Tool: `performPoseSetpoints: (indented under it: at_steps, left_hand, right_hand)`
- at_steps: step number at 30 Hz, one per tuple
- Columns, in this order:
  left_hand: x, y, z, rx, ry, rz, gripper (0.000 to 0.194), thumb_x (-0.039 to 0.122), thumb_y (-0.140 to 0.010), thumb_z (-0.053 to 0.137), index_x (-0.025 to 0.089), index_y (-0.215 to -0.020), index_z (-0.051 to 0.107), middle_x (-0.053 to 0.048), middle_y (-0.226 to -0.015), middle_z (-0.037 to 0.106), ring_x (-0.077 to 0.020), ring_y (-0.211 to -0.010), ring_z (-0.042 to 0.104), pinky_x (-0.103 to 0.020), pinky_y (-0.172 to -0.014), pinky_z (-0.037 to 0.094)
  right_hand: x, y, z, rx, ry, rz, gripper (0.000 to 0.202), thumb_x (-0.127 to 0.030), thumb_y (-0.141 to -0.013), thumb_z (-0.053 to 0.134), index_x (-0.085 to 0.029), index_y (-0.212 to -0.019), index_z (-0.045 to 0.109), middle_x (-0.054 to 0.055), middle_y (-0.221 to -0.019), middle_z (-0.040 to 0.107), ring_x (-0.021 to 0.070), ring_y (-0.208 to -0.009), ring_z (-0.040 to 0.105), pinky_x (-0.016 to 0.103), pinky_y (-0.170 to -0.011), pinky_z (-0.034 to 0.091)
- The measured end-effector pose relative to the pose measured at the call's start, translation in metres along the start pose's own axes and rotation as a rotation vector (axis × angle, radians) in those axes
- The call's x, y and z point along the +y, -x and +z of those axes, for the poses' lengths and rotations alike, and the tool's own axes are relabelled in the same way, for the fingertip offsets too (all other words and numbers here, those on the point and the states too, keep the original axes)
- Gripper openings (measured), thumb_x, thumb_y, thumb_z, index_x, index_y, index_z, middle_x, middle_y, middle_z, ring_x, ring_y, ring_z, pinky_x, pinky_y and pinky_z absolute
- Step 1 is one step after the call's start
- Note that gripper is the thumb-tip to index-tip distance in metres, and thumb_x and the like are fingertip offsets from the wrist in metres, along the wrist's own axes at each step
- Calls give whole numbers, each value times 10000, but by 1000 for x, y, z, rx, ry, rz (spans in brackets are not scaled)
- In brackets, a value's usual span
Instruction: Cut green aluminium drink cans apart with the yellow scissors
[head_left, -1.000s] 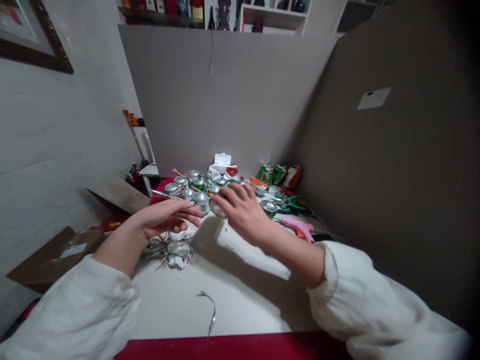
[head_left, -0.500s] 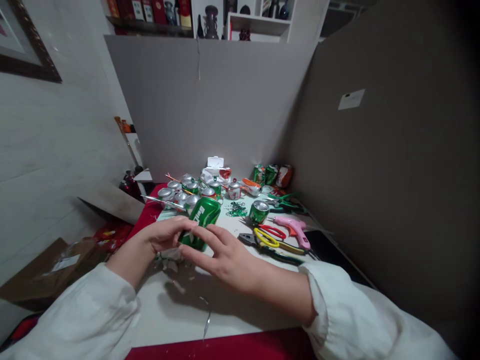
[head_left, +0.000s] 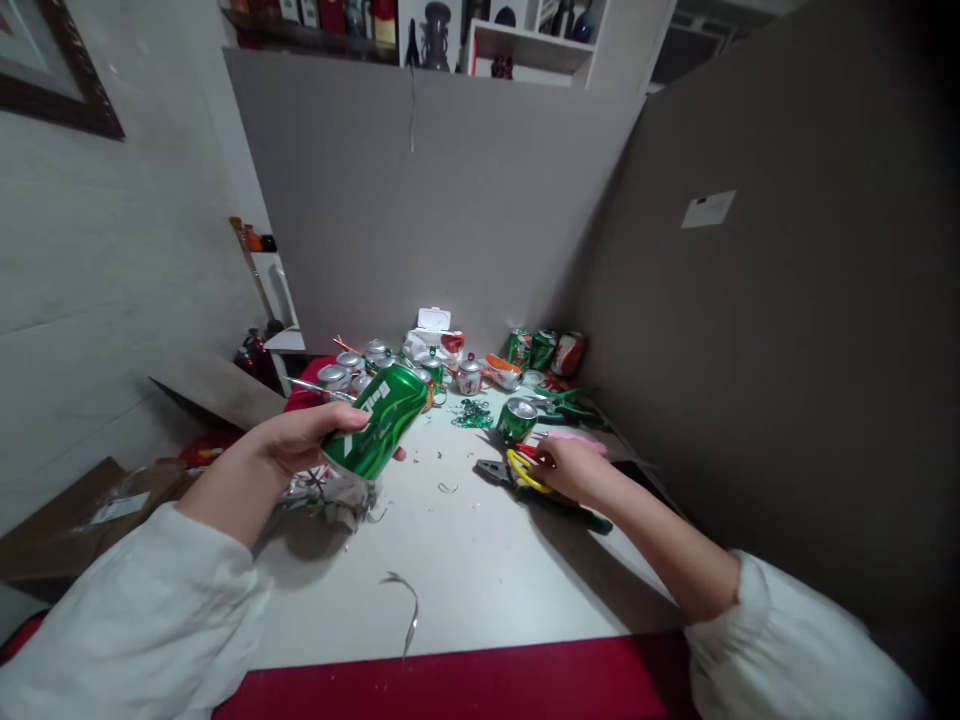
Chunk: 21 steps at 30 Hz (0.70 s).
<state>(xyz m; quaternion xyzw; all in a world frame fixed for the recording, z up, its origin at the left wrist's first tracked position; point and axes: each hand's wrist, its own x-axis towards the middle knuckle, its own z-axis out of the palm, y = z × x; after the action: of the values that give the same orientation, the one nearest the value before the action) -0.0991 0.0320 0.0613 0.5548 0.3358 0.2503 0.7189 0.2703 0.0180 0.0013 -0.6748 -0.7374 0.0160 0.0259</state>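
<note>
My left hand (head_left: 307,440) is wrapped round a green drink can (head_left: 382,420), held tilted above the table. My right hand (head_left: 574,468) is at the scissors (head_left: 519,464) with red and yellow handle loops; its fingers are curled on the loops and partly hide them. The scissors lie across combination pliers (head_left: 495,474) with dark handles. A cut-down green can (head_left: 517,420) stands just behind the scissors. Mostly hidden by my right hand is a pink glue gun (head_left: 585,440). Crumpled scraps of cut can (head_left: 337,500) lie below my left hand.
Small teapot-like can pieces (head_left: 469,376) and several cut cans stand at the back. Green metal bits (head_left: 472,413) lie mid-table. More cans (head_left: 543,349) are at the back right, near green-handled pliers (head_left: 570,408). A curled metal strip (head_left: 411,610) lies near the front edge. Grey panels (head_left: 450,200) enclose the table.
My right hand has left the can and moved right to the scissors. The can, now in my left hand alone, has shifted slightly left and tilted further.
</note>
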Motion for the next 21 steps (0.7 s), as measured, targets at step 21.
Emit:
performPoseSetpoints:
  at_steps: [21]
  left_hand:
    - [3, 7, 14, 6, 140, -22, 624, 311, -698, 724, 147, -1285, 590, -145, -1049, 766, -327, -1052, 699, -458, -897, 559]
  right_hand:
    - [-114, 23, -21, 386, -634, -245, 418, -310, -847, 631, -168, -1237, 575, 74, -1104, 676, 170, -900, 633, 257, -757, 476]
